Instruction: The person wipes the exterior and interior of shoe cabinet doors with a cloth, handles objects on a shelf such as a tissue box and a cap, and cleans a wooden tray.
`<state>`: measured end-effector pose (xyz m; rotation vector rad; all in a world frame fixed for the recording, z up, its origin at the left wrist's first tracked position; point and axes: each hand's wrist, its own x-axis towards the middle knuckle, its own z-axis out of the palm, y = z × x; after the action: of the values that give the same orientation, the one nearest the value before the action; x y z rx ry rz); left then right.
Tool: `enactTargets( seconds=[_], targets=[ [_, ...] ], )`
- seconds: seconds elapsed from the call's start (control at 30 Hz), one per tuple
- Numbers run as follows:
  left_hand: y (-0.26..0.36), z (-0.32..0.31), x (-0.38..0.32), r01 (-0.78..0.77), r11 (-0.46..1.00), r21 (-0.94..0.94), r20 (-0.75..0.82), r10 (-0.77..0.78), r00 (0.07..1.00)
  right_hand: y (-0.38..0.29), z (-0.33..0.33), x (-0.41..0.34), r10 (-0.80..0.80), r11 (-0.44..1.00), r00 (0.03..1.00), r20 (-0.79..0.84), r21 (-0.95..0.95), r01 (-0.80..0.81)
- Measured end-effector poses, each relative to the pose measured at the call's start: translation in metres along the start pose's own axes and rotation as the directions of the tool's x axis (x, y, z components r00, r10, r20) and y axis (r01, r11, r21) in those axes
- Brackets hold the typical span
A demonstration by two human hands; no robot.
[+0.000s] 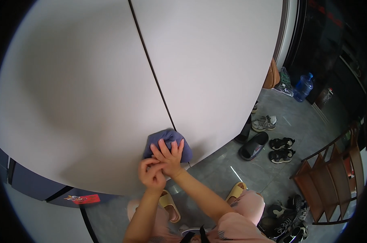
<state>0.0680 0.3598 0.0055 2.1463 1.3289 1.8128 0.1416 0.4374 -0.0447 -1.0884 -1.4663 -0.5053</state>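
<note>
A folded blue cloth (150, 142) lies against the smooth white cabinet door panel (80, 91), over the lower part of the dark gap (154, 74) between two panels. With fingers spread, my right hand (170, 159) presses the cloth to the surface. Just to its left, my left hand (153, 176) has bent fingers meeting the thumb side of the right hand. Whether the left fingers pinch an edge of the cloth is hidden.
Yellow slippers (170, 206) are on my feet, close below the panels. On the grey tiled floor (214, 173) to the right are black slides (254, 146), sandals (281, 155), piled shoes (285, 220) and a brown wooden rack (326, 182). A blue water bottle (304, 87) stands farther back.
</note>
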Motion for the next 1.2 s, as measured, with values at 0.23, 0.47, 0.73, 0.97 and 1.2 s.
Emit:
enactTargets(
  seconds=[0.23,0.47,0.73,0.97,1.2],
  targets=[
    [0.009,-0.008,0.004,0.072,0.997,-0.018,-0.111,-0.073,0.991,0.058,0.013,-0.086,0.662,0.744,0.749,-0.006,0.130,-0.656],
    [0.005,-0.001,-0.001,0.054,0.998,-0.036,-0.044,-0.056,0.997,0.043,-0.008,-0.035,0.484,0.842,0.863,0.140,0.194,-0.504],
    [0.013,0.032,-0.009,-0.097,0.995,-0.017,0.160,0.098,0.982,0.192,0.001,-0.019,0.644,0.761,0.760,-0.088,0.170,-0.626],
    [0.010,0.049,-0.008,-0.066,0.998,-0.024,0.209,0.069,0.975,0.189,0.001,0.002,0.682,0.719,0.731,0.025,0.160,-0.677],
    [0.005,0.077,-0.007,-0.197,0.980,-0.032,0.285,0.198,0.938,0.319,0.007,-0.015,0.663,0.747,0.745,-0.082,0.143,-0.649]
  ],
)
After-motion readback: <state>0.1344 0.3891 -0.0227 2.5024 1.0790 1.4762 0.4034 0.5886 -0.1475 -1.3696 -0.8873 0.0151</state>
